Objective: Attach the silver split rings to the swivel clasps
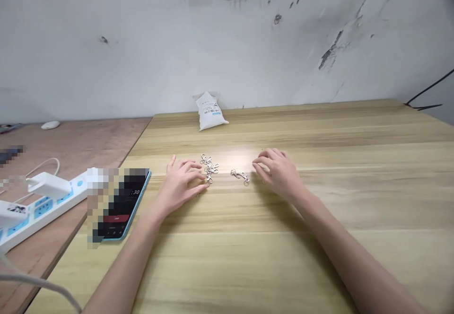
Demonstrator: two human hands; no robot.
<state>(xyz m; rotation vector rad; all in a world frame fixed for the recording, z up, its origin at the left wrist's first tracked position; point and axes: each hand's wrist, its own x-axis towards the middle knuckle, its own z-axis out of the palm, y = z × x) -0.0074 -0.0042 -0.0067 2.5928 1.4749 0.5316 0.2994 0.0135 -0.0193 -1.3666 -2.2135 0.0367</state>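
Observation:
Several silver lobster clasps with key rings (212,168) lie in a small pile on the wooden table (283,266). My left hand (182,181) rests just left of this pile, fingers apart, with its fingertips at the pile's edge. Two more clasps, a left one (235,174) and a right one (245,178), lie a little to the right, between my hands. Beside them on the right is my right hand (278,170), its fingers loosely bent and slightly parted. I see nothing held in it, though the palm side is hidden.
Toward the wall stands a white plastic package (211,113) with a label. A phone (129,205) lies left of my left forearm. Farther left, a brown surface holds a white power strip (46,217) with plugged-in chargers and cables. Black cables (429,89) hang at the far right.

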